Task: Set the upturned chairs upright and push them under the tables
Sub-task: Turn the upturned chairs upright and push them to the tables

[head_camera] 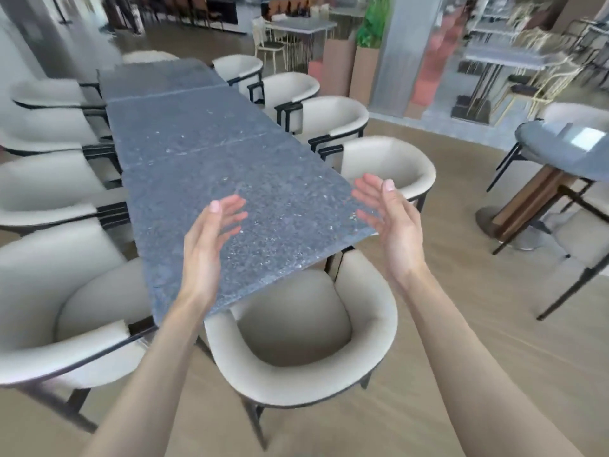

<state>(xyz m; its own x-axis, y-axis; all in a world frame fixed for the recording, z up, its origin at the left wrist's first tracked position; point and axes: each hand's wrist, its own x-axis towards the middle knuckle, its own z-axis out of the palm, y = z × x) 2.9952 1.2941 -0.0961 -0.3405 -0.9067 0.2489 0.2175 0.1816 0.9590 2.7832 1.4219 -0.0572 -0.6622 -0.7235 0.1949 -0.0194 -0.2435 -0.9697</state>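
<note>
Chair (303, 351) at the near end of the long grey counter (211, 166) stands upright, cream seat part-way under the counter edge, back toward you. Your left hand (211, 239) and right hand (392, 219) hover above the counter's near end, palms facing each other, fingers (230, 209) straight and loosely spread, holding nothing, touching nothing. Another cream chair (75, 318) sits upright at the counter's left near corner. More upright chairs line both long sides of the counter, arms tucked to its edge. Right of the counter, well apart, a round table (566, 153) with a chair beside it. Beyond the counter's far end, blurred tables and a green plant (372, 24).
</note>
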